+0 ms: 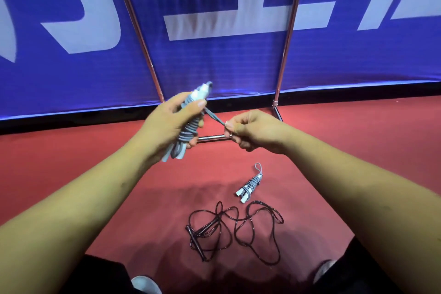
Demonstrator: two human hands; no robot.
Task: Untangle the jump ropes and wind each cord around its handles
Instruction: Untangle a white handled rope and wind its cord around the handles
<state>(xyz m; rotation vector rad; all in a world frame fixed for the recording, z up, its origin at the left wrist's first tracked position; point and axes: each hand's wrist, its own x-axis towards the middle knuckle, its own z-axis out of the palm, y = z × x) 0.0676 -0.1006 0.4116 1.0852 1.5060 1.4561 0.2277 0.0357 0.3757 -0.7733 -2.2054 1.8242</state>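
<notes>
Head view: left hand (167, 124) grips a grey jump rope (188, 126) wound round its white handles, right hand (250, 130) pinching its loose cord end (216, 118). Below on red floor (334, 150), another wound grey rope (249, 186) lies near a black rope (233, 229) (unwound, looped loosely).

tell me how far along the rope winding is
Done: one grey rope lies on the red floor, cord wound round its handles. In hand: the left hand grips a second grey rope, mostly wound, while the right hand pinches its cord tail. Left: the black rope lies in loose loops, unwound.
</notes>
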